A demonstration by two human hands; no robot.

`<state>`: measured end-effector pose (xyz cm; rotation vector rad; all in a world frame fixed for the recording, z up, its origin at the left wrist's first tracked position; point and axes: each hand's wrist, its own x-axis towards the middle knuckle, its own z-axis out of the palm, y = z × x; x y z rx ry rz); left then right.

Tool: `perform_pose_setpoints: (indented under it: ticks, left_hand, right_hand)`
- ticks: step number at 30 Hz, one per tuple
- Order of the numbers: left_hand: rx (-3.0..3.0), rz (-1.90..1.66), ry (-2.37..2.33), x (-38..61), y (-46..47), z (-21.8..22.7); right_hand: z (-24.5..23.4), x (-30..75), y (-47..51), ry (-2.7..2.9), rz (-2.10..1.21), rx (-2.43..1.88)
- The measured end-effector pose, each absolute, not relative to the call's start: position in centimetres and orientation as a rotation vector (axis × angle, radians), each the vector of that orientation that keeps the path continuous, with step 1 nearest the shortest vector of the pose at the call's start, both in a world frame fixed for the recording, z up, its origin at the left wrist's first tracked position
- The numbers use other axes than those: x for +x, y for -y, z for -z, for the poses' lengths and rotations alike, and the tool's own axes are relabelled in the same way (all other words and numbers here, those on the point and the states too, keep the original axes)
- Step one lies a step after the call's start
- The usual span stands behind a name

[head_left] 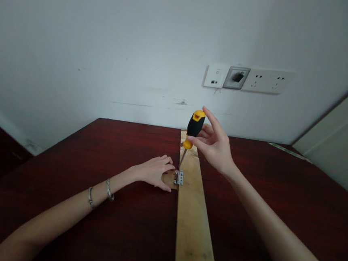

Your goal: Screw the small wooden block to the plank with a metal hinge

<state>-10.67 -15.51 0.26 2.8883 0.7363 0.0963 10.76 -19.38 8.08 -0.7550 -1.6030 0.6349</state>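
In my right hand (214, 144) is a screwdriver (195, 126) with a black and yellow handle, gripped between thumb and fingers. Its thin shaft slants down, with the tip close to the upper edge of a small metal hinge (179, 177); whether it touches a screw I cannot tell. The hinge spans a small wooden block (167, 178) and a long pale wooden plank (192, 213). My left hand (156, 170) is closed round the small block, thumb on the near side and fingers on the far side, pressing it against the plank's left edge.
Plank and block lie on a dark red tabletop (124, 142) that meets a white wall (107, 51). A row of wall sockets (266, 81) with a black plug (238, 77) is above the table. A pale panel (342, 125) stands at the right.
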Motion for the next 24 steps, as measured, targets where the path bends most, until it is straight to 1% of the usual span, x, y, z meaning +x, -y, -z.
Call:
perform_pose_setpoints:
  ticks: [24]
  left_hand:
    - [2.845, -0.105, -0.693, -10.7, 15.2, -0.3]
  right_hand:
    - [-6.6, 10.2, 19.1, 1.647, -0.677, -0.69]
